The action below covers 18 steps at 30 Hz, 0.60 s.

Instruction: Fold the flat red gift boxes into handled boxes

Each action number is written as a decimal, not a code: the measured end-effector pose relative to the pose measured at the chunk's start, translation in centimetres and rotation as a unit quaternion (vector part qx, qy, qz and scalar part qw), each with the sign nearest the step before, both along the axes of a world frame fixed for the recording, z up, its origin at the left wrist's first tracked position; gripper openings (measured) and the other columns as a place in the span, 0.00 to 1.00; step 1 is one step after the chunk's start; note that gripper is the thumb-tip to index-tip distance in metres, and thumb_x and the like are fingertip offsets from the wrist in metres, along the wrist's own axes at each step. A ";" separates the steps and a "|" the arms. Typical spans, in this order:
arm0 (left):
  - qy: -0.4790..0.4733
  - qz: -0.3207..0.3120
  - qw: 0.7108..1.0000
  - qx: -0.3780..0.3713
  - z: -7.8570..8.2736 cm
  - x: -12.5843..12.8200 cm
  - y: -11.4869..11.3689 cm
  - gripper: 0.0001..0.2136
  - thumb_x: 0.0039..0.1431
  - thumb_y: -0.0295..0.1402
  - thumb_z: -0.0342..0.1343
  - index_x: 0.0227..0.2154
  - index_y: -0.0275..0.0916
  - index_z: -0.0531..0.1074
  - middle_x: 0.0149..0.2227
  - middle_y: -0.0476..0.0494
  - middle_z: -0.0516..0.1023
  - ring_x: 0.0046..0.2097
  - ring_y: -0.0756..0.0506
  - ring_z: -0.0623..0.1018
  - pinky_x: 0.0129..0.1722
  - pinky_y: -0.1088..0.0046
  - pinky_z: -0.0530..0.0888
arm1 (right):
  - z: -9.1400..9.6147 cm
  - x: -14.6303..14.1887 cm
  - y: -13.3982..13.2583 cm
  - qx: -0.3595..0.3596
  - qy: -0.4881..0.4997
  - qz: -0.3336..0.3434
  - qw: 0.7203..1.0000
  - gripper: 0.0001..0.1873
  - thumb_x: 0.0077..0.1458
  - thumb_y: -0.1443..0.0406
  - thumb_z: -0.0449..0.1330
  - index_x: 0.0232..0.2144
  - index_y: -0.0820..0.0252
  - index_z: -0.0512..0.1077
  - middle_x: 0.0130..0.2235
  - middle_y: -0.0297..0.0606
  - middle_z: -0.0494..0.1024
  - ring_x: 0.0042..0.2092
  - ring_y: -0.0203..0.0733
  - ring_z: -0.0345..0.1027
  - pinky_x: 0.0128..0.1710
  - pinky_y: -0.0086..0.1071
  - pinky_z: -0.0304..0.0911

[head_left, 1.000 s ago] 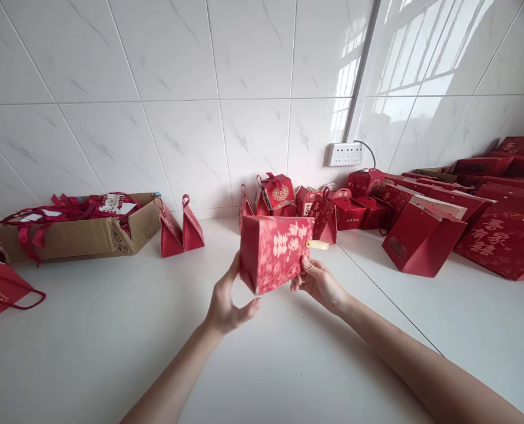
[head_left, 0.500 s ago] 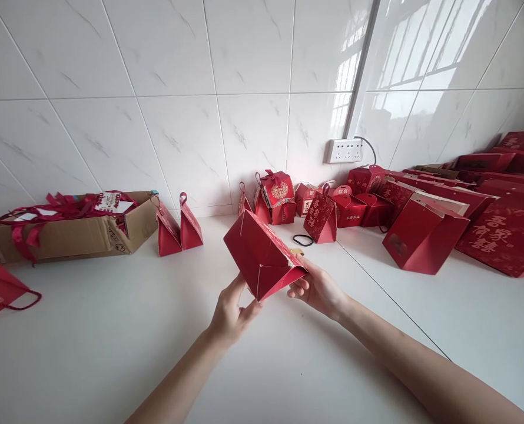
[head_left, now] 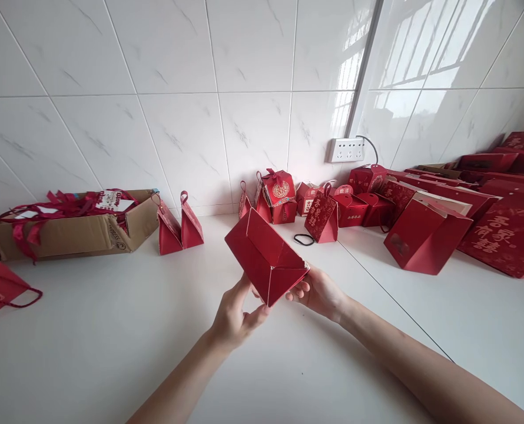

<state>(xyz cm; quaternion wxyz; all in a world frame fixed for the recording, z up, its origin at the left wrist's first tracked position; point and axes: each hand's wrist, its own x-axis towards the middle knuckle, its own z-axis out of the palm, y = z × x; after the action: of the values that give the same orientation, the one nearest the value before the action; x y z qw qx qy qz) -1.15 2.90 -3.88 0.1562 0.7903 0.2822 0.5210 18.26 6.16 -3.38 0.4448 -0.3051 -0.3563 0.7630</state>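
Observation:
A red gift box [head_left: 262, 253] of folded card is held up over the white tabletop, tilted so that its creased panels face me. My left hand [head_left: 235, 315] grips its lower left side, the thumb near the bottom corner. At the box's right end, my right hand [head_left: 317, 294] is closed on the edge, with some fingers curled beneath. Parts of the fingers are hidden behind the card. Beyond the box, a black loop [head_left: 304, 239] lies beside a small red box with a hanging loop [head_left: 322, 219].
An open cardboard carton [head_left: 68, 235] with red ribbons stands at the left, near two small triangular red boxes [head_left: 180, 232]. A red bag [head_left: 1, 288] lies at the left edge. Large red boxes [head_left: 427, 241] crowd the right. A power strip [head_left: 347, 150] is on the tiled wall.
Between my hands the red gift box has turned, showing more of its plain creased panels and less of its patterned side. Both hands stay on it.

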 end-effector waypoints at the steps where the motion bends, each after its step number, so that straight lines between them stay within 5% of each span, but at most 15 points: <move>1: -0.007 -0.001 1.000 -0.007 0.0 0.0 0.0 0.16 0.64 0.47 0.49 0.36 0.40 0.72 0.28 0.47 0.75 0.28 0.48 0.74 0.28 0.74 0.73 | 0.0 0.0 0.1 0.011 -0.008 -0.012 1.000 0.24 0.46 0.49 0.67 0.17 0.58 0.64 0.14 0.24 0.55 0.21 0.31 0.52 0.29 0.31 0.65; 4: -0.057 0.000 0.996 -0.067 0.1 0.1 0.2 0.28 0.60 0.58 0.44 0.45 0.39 0.72 0.38 0.40 0.78 0.39 0.42 0.78 0.37 0.68 0.76 | 0.4 0.2 0.0 0.109 -0.067 -0.104 0.986 0.27 0.45 0.43 0.65 0.17 0.58 0.65 0.16 0.28 0.61 0.22 0.33 0.55 0.28 0.30 0.61; 9: -0.167 0.088 0.970 -0.154 -0.3 0.4 0.7 0.33 0.63 0.57 0.41 0.66 0.47 0.50 0.58 0.35 0.69 0.47 0.41 0.78 0.41 0.64 0.78 | 1.2 0.5 -1.2 0.255 -0.227 -0.298 0.891 0.31 0.54 0.41 0.56 0.16 0.59 0.67 0.20 0.35 0.68 0.27 0.37 0.60 0.30 0.31 0.59; 14: -0.122 0.179 0.976 -0.020 -0.4 0.5 0.9 0.17 0.67 0.41 0.48 0.56 0.46 0.68 0.56 0.38 0.71 0.56 0.41 0.73 0.46 0.68 0.77 | 1.5 0.1 -2.4 0.280 -0.263 -0.325 0.864 0.30 0.56 0.42 0.54 0.20 0.60 0.71 0.21 0.37 0.72 0.28 0.41 0.66 0.33 0.34 0.65; 18: -0.114 0.205 0.967 0.098 0.3 0.3 0.7 0.14 0.67 0.32 0.50 0.53 0.46 0.71 0.49 0.40 0.76 0.51 0.44 0.76 0.49 0.67 0.77 | 1.8 -0.1 -2.9 0.296 -0.293 -0.327 0.848 0.31 0.57 0.42 0.53 0.17 0.60 0.70 0.20 0.36 0.72 0.22 0.36 0.60 0.28 0.33 0.64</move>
<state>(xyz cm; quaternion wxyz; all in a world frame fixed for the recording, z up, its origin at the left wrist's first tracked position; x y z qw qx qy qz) -0.81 3.58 -3.59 -0.0006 0.6623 0.3660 0.6537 18.21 3.30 -1.61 0.6123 -0.4676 -0.5588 0.3070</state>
